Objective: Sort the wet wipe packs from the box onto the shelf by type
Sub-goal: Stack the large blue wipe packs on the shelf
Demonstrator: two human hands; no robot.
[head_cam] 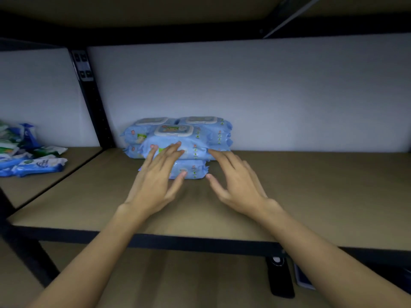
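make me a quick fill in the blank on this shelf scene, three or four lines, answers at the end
1. The light blue packs stand against the shelf's back wall in a stack that is ____ packs high.
2. The left hand lies flat on the front packs with its fingers ____, not closed in a grip.
3. The right hand touches the stack at its ____ end.
4. The loose pile of mixed packs lies in the bay to the ____ of the black upright post.

Missing words: two; spread; right; left

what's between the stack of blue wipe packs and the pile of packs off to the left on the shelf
In the head view, a black shelf upright stands between the blue wipe packs and the left pile; otherwise only bare brown shelf board.
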